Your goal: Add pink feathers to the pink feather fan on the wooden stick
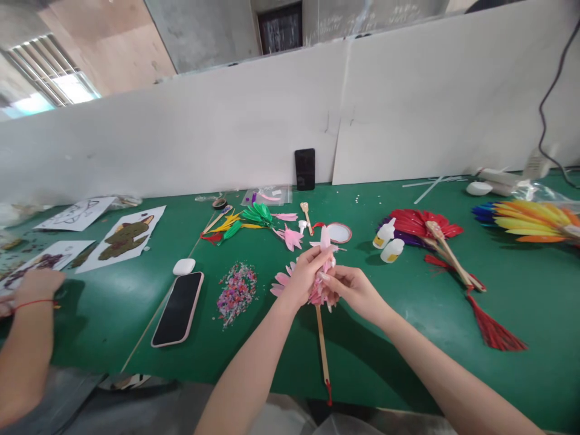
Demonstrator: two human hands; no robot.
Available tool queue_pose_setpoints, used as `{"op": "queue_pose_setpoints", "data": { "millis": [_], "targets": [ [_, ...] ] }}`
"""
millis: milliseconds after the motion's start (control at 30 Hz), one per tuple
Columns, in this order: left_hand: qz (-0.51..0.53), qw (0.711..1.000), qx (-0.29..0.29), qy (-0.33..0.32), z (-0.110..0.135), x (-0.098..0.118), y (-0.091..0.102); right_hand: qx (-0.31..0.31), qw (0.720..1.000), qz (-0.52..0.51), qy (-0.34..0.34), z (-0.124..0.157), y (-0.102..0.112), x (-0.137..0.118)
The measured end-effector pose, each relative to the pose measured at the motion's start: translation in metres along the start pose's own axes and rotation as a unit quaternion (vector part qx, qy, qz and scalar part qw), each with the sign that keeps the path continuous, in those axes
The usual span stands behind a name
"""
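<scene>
Pink feathers (325,237) are pinched between my left hand (307,276) and my right hand (356,291), which meet at the middle of the table. Both hands have their fingers closed on them. Directly beneath lies a pink feather fan (281,281), its wooden handle (322,344) pointing toward me and ending in a red cord. My hands hide most of the fan's centre. Just beyond are a round white disc with a red rim (339,232) and a loose pink feather bunch (290,237). Two white glue bottles (392,250) stand right of my hands.
Left of my hands lie a heap of sequins (237,293), a phone (178,309) and a white case (183,266). Finished-looking red (441,223) and yellow-orange fans (530,220) lie right. Green feathers (258,214) are behind. Another person's hand (38,284) works far left. A black phone (305,169) leans on the white board.
</scene>
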State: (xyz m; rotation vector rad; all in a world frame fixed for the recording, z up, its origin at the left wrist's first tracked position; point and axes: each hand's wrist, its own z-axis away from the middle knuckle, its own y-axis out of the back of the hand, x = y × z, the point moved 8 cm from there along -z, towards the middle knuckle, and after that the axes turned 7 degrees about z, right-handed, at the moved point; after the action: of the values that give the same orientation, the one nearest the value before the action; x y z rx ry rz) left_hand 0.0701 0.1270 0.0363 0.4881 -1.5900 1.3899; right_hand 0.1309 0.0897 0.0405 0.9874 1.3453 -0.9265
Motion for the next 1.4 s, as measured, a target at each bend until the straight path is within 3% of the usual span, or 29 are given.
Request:
{"op": "queue_pose_setpoints", "data": {
  "millis": [167, 300, 467, 767, 900, 1000, 1267, 1400],
  "targets": [
    [0.03, 0.999, 0.032, -0.006, -0.001, -0.002, 0.004, 0.033, 0.999, 0.027, 0.022, 0.0, 0.001, 0.005],
    [0.02, 0.998, 0.059, -0.031, -0.002, 0.0, 0.009, 0.077, 0.987, 0.124, 0.068, 0.001, 0.004, 0.0],
    [0.016, 0.995, 0.084, -0.05, 0.0, 0.0, 0.012, 0.155, 0.921, 0.314, 0.172, 0.008, 0.008, -0.016],
    [0.076, 0.993, 0.087, -0.037, 0.002, -0.001, 0.013, 0.182, 0.859, 0.398, 0.265, 0.015, 0.001, -0.024],
    [0.072, 0.992, 0.098, -0.036, 0.002, -0.004, 0.015, 0.199, 0.843, 0.424, 0.265, 0.018, 0.004, -0.026],
    [0.047, 0.993, 0.098, -0.052, 0.001, -0.003, 0.017, 0.185, 0.857, 0.421, 0.231, 0.014, 0.008, -0.024],
    [-0.041, 0.99, 0.1, -0.09, -0.004, 0.001, 0.03, 0.102, 0.968, 0.215, 0.08, -0.002, 0.008, 0.008],
    [-0.165, 0.975, 0.086, -0.123, -0.002, 0.01, 0.025, 0.067, 0.986, 0.147, 0.051, -0.004, 0.003, 0.018]
  ]
}}
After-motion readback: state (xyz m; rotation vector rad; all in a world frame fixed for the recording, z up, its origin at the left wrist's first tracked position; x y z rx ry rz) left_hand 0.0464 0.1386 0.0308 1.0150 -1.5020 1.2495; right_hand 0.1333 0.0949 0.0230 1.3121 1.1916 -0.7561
